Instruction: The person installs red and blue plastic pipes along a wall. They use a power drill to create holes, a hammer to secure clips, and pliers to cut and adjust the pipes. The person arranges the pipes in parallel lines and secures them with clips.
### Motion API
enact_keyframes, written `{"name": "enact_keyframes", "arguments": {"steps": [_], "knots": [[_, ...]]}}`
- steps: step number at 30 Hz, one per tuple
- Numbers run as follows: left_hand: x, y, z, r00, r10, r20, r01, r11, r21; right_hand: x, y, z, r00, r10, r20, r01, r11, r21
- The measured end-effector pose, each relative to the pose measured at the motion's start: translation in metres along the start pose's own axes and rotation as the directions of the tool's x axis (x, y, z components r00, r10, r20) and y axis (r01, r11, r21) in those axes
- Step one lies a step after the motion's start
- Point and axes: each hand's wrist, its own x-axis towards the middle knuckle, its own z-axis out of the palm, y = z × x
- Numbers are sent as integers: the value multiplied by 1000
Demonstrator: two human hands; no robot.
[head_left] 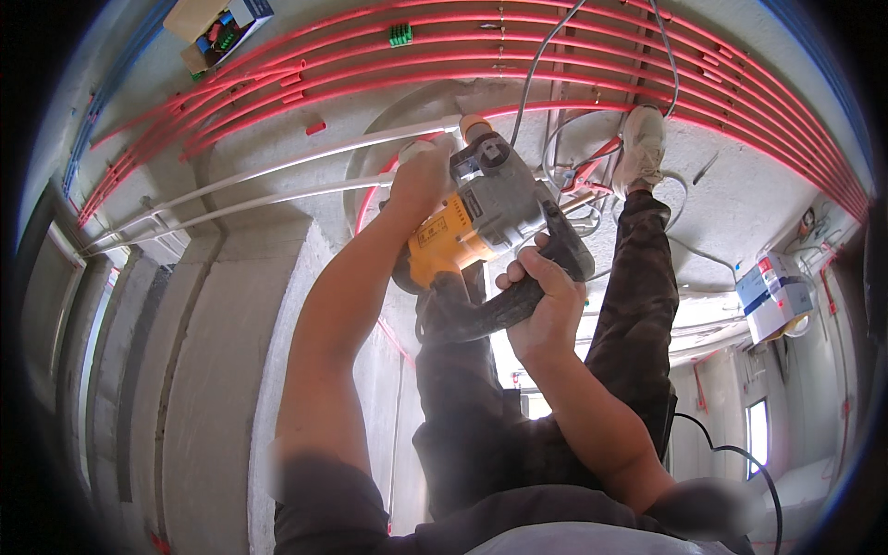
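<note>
A yellow and grey rotary hammer (pixel 476 227) with black handles is held in front of me, tilted across my legs. My right hand (pixel 548 301) is wrapped round its black grip, thumb on top. At its upper left side my left hand (pixel 421 178) is closed beside the tool's grey body, mostly hiding the part it grips. The tool's tan nose (pixel 474 125) points away from me, next to the end of a white pipe (pixel 324 146). Whatever bit it carries is hidden.
Rows of red conduit (pixel 435 46) run across the far side. A carton of small parts (pixel 215 32) stands at the far left, and a white and blue box (pixel 775 298) at the right. Grey cables (pixel 529 74) trail near my light shoe (pixel 640 148). A concrete wall (pixel 222 370) rises on the left.
</note>
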Motion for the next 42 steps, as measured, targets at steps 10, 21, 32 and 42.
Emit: {"name": "enact_keyframes", "arguments": {"steps": [10, 21, 32, 42], "knots": [[3, -12, -2, 997, 70, -30, -69, 997, 43, 3, 16, -2, 999, 18, -27, -16, 996, 88], [10, -13, -2, 996, 92, 2, -92, 992, 92, -1, 14, 6, 996, 55, -65, -45, 988, 147], [20, -13, 2, 995, 60, 80, -72, 984, 162, 13, 29, -13, 997, 52, -61, -39, 977, 209], [14, -10, 6, 993, 119, 8, -119, 981, 153, 15, 23, -23, 996, 74, -42, -63, 973, 222]]}}
